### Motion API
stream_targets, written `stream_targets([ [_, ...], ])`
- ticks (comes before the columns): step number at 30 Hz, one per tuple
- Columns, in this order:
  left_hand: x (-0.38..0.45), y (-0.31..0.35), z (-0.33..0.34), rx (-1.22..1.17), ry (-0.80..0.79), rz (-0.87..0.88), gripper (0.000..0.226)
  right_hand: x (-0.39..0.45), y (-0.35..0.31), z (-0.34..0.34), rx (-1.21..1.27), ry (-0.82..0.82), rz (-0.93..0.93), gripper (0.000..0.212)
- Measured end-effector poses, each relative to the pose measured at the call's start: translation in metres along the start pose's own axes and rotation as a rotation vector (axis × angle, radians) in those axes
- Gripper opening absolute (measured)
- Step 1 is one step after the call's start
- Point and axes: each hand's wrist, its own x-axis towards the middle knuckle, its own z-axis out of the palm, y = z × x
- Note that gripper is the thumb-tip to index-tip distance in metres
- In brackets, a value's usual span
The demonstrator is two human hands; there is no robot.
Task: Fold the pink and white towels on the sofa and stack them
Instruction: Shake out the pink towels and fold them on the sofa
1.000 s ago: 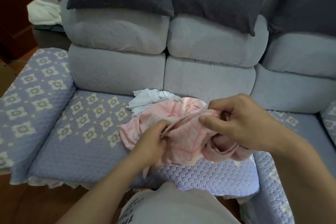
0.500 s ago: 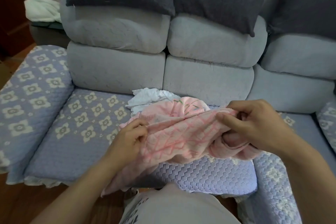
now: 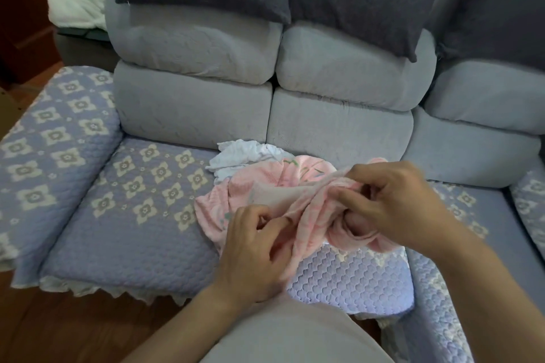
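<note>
L hand (image 3: 253, 247) moved in | both hands pinch pink towel (image 3: 309, 215) btwn them

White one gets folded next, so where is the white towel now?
In the head view, the white towel lies crumpled on the sofa seat against the backrest, just behind-left of the pink towel.

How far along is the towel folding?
Done: nothing; no folded towel or stack is visible. In hand: the left hand and right hand both pinch the bunched pink towel above the sofa seat. Left: fold it, then the crumpled white towel behind, and stack.
</note>
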Motion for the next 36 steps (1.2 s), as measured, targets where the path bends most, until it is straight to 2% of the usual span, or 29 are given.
stream_targets([
  [2,0.008,0.017,0.0,-0.148,-0.02,-0.01,0.006,0.001,0.0,0.003,-0.053,-0.051,-0.039,0.045],
  [8,0.009,0.032,0.01,-0.432,-0.165,-0.159,0.025,0.001,0.001,-0.003,-0.117,0.009,-0.017,0.049],
  [10,0.009,0.026,0.013,-0.486,-0.26,-0.267,0.026,0.001,0.001,-0.005,-0.124,0.019,0.001,0.049],
  [13,0.005,0.012,0.012,-0.625,-0.41,-0.448,0.012,0.002,0.003,-0.008,-0.084,0.093,0.111,0.043],
  [15,-0.01,-0.011,0.013,-0.478,-0.48,-0.425,0.023,0.005,0.008,-0.011,-0.04,0.214,0.216,0.036],
  [18,-0.044,-0.051,0.011,-0.082,-0.654,-0.289,0.04,0.011,0.016,-0.011,-0.047,0.418,0.282,0.035],
  [21,-0.063,-0.067,-0.001,0.273,-0.89,-0.333,0.055,0.017,0.019,-0.006,-0.073,0.472,0.265,0.035],
  [23,-0.065,-0.071,-0.004,0.24,-0.993,-0.472,0.072,0.022,0.018,-0.001,-0.059,0.493,0.241,0.036],
  [25,-0.057,-0.073,-0.002,0.126,-1.02,-0.564,0.085,0.028,0.016,0.003,-0.035,0.505,0.236,0.037],
  [27,-0.046,-0.068,0.007,0.121,-0.978,-0.524,0.074,0.033,0.013,0.006,-0.005,0.487,0.233,0.035],
  [29,-0.029,-0.06,0.016,0.233,-0.781,-0.467,0.059,0.037,0.008,0.007,0.017,0.464,0.206,0.033],
  [32,0.003,-0.054,0.027,0.355,-0.535,-0.385,0.056,0.039,0.0,0.009,0.03,0.42,0.16,0.031],
  [36,0.012,-0.072,0.046,0.296,-0.405,-0.343,0.047,0.043,-0.004,0.004,0.074,0.454,0.213,0.029],
])
